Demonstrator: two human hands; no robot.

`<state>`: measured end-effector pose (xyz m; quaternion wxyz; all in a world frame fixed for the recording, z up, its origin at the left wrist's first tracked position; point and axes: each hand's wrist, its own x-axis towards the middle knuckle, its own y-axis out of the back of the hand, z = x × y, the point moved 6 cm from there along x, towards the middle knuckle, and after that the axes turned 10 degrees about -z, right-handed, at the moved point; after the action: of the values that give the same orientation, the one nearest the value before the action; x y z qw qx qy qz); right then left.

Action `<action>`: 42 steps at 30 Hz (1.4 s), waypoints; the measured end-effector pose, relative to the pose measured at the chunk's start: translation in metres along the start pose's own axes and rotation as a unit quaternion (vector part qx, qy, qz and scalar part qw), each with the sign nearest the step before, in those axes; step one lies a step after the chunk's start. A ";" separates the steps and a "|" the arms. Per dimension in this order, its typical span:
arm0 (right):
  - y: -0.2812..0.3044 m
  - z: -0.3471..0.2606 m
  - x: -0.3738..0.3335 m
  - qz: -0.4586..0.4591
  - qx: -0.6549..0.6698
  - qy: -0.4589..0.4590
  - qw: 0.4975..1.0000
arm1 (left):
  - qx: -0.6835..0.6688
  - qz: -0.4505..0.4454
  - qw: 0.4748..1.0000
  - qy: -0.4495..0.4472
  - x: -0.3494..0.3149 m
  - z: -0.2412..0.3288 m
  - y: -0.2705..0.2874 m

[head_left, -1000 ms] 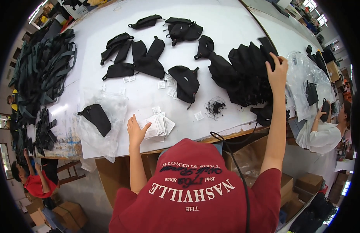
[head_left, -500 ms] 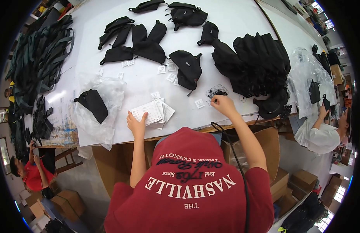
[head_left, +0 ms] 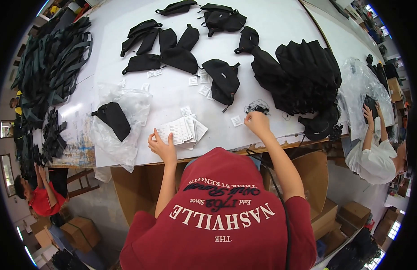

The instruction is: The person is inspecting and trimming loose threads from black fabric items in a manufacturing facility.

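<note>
Head view: with twelve o'clock straight across the white table (head_left: 168,100) from the person, the left hand (head_left: 163,147) sits at nine, fingers parted and thumb out, right beside a fanned stack of white cards (head_left: 179,131) lying at its one to two o'clock. I can't tell whether the thumb touches the nearest card, and the lower cards are mostly covered. The right hand (head_left: 258,123), near three, has its fingers curled in; the tips are hidden from me, so I can't tell whether they grasp anything. A tangle of black thread (head_left: 259,107) lies at that hand's twelve, partly behind it, with a small white packet (head_left: 236,121) at its nine. Toward two, black pouches (head_left: 303,76) overlap so tightly that single ones are hard to pick out. At ten, clear plastic (head_left: 138,108) lies under another pouch (head_left: 115,120). At the right rim, a white-shirted co-worker (head_left: 370,162) is bent by the lens.
</note>
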<state>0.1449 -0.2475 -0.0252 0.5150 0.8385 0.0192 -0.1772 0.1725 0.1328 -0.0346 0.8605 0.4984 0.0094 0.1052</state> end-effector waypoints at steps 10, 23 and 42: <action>0.152 -0.050 -0.105 0.252 0.350 0.068 0.899 | -0.183 -0.319 0.930 -0.024 0.032 0.034 0.006; 0.114 -0.112 -0.104 0.029 0.578 0.154 0.800 | -0.444 -0.424 0.766 -0.192 -0.028 0.216 0.072; 0.118 -0.133 -0.127 0.166 0.436 0.171 0.868 | -0.448 -0.268 0.783 -0.337 -0.041 0.233 0.102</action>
<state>0.0880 -0.1676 0.1704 0.1073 0.9856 -0.1118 0.0672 0.1427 -0.0252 0.1661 0.9289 0.0374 -0.1957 -0.3122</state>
